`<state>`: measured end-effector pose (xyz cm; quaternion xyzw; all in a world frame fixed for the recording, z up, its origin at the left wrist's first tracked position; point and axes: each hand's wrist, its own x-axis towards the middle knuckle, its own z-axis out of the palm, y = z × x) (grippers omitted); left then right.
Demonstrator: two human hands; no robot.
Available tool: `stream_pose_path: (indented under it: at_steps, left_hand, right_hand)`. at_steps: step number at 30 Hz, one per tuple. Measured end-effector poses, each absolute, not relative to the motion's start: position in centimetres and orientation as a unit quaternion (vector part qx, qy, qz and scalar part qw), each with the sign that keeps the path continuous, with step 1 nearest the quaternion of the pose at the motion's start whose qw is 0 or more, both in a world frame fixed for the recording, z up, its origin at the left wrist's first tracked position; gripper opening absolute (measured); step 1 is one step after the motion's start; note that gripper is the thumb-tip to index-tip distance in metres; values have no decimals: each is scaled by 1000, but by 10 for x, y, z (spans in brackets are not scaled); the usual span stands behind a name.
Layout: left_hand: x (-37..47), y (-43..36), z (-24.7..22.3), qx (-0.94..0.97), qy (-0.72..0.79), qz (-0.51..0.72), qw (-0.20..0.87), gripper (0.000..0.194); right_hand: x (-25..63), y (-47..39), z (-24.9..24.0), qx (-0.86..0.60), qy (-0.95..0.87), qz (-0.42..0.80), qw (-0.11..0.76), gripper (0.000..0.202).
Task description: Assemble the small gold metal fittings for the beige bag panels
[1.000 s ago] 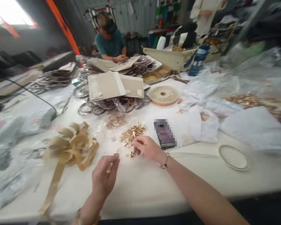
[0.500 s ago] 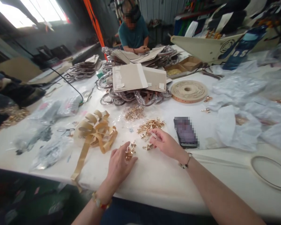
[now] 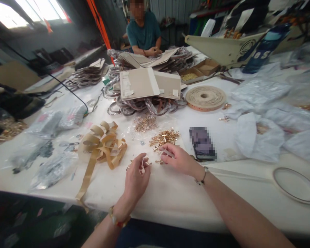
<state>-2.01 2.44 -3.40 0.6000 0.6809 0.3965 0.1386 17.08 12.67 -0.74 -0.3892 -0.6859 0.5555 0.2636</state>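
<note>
Near the table's front edge, my left hand [image 3: 137, 176] is over a few small gold metal pieces [image 3: 130, 164], its fingers curled together around something too small to make out. To its right my right hand [image 3: 176, 157] has its thumb and fingers closed on a thin white strip [image 3: 167, 152]. Just beyond the right fingertips lies a heap of gold metal pieces [image 3: 165, 137]. A few more gold pieces lie beneath the right hand.
A tan ribbon coil [image 3: 94, 143] lies left of my hands, a phone [image 3: 203, 144] and a tape ring [image 3: 296, 185] to the right. Behind are stacked cardboard panels [image 3: 138, 82] and a strap roll [image 3: 205, 97]. A person [image 3: 144, 32] sits across the table.
My left hand's fingers have drawn together from a spread pose over the gold pieces. The right hand has shifted slightly left, and the whole view has moved a little. The person opposite has raised their head.
</note>
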Motion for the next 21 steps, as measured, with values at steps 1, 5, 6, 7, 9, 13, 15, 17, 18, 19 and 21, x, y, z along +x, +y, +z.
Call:
stream_pose_path:
  at_steps: [1, 5, 6, 7, 9, 13, 15, 17, 18, 19, 21]
  left_hand:
    - [-15, 25, -33, 581, 670, 432, 165, 42]
    - [10, 33, -26, 460, 575, 597, 318, 47]
    - [16, 36, -24, 431, 551, 624, 350, 49]
    - [20, 38, -22, 407, 534, 641, 371, 50]
    - [26, 43, -19, 385, 520, 660, 382, 53]
    - [26, 49, -18, 393, 521, 663, 367, 51]
    - [22, 49, -19, 406, 527, 658, 353, 49]
    - [16, 47, -20, 421, 548, 641, 333, 43]
    - [12, 46, -20, 426, 563, 628, 327, 37]
    - [7, 45, -21, 430, 577, 614, 324, 30]
    - [-3, 42, -22, 432, 604, 584, 329, 21]
  right_hand:
    - [170, 126, -8, -382, -677, 571, 265, 27]
    - [170, 124, -5, -343, -632, 653, 237, 27]
    - [171, 123, -4, -334, -617, 676, 225, 29]
    - [171, 123, -3, -325, -600, 698, 217, 30]
    - [172, 122, -1, -314, -563, 733, 219, 32]
    - [172, 123, -1, -317, -516, 759, 238, 36]
    - [171, 123, -2, -324, -524, 752, 234, 37]
    - [170, 124, -4, -338, -538, 736, 234, 36]
    - [170, 125, -4, -346, -544, 727, 237, 36]
    - [169, 125, -5, -352, -549, 718, 242, 36]
    - [169, 124, -5, -357, -558, 706, 251, 35]
